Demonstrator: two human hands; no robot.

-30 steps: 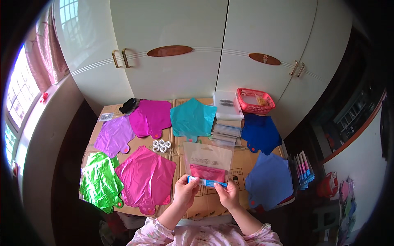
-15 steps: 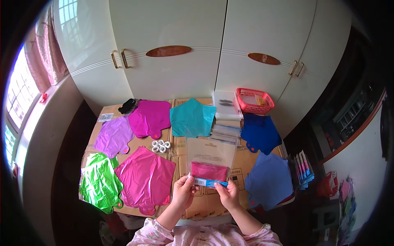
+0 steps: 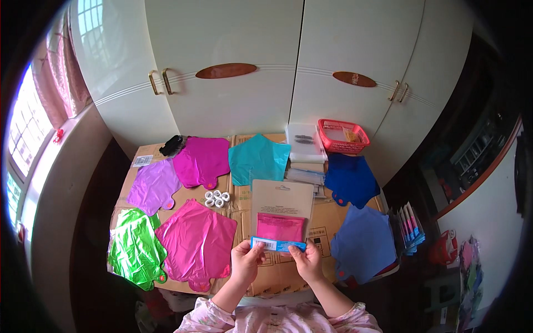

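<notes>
Both my hands hold a clear plastic package (image 3: 282, 208) by its lower corners, above the front middle of the cardboard-covered table. Inside it show a folded pink piece, a beige card with a hang hole at the top, and a blue strip with a barcode along the bottom. My left hand (image 3: 247, 260) pinches the left corner, thumb on the blue strip. My right hand (image 3: 307, 260) grips the right corner the same way. To the left lies a flat pink foil sheet (image 3: 197, 241); a light blue sheet (image 3: 363, 244) lies to the right.
Green (image 3: 135, 247), lilac (image 3: 154, 190), magenta (image 3: 202, 161), teal (image 3: 259, 160) and dark blue foil sheets (image 3: 352, 180) lie around the table. White tape rolls (image 3: 217, 198) sit left of the package. Behind are stacked clear bags (image 3: 305, 150) and a red basket (image 3: 343, 145). Finished-looking packs (image 3: 410, 230) stand at right.
The package has tipped so its card faces me more squarely, and has shifted slightly left and up. Both hands keep their hold on its lower corners.
</notes>
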